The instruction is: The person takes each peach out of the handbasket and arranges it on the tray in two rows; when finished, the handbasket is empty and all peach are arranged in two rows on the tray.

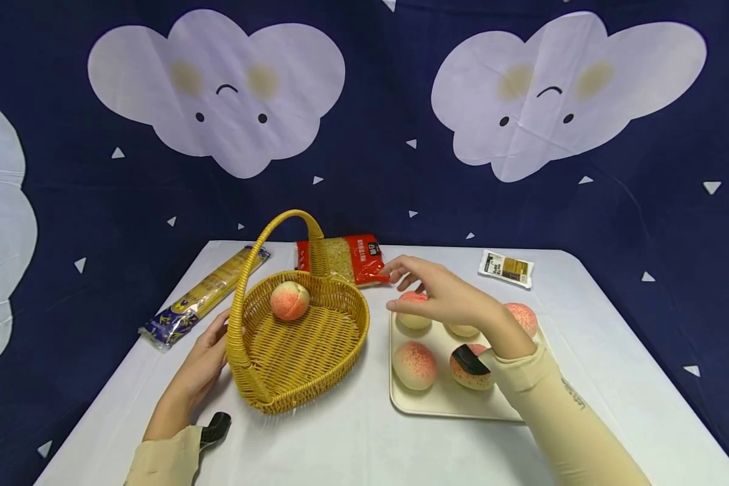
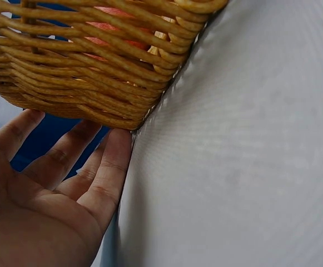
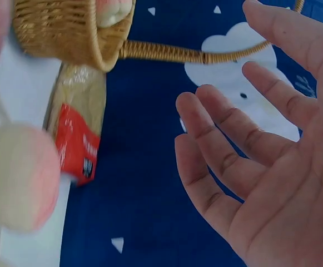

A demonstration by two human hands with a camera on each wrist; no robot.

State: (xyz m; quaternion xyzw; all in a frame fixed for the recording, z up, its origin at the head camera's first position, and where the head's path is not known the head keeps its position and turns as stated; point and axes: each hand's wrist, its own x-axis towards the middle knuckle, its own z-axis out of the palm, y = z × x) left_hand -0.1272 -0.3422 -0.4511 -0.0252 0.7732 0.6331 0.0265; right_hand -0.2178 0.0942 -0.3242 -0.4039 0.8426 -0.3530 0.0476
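A yellow wicker basket (image 1: 304,351) with a tall handle stands on the white table and holds one peach (image 1: 289,300). My left hand (image 1: 209,351) lies open beside the basket's left wall, straight fingers (image 2: 108,167) touching its base (image 2: 94,72). My right hand (image 1: 428,287) hovers open, fingers spread, just above the far-left peach (image 1: 414,317) on a cream tray (image 1: 443,401). Several more peaches lie on that tray, among them one (image 1: 414,364) at the front left. In the right wrist view the palm (image 3: 272,167) is empty and a blurred peach (image 3: 16,178) sits below it.
A red packet of noodles (image 1: 349,258) lies behind the basket, a long yellow pasta pack (image 1: 203,297) at the left and a small white packet (image 1: 506,268) at the back right. A dark blue cloud-print cloth (image 1: 364,135) hangs behind the table (image 1: 352,445).
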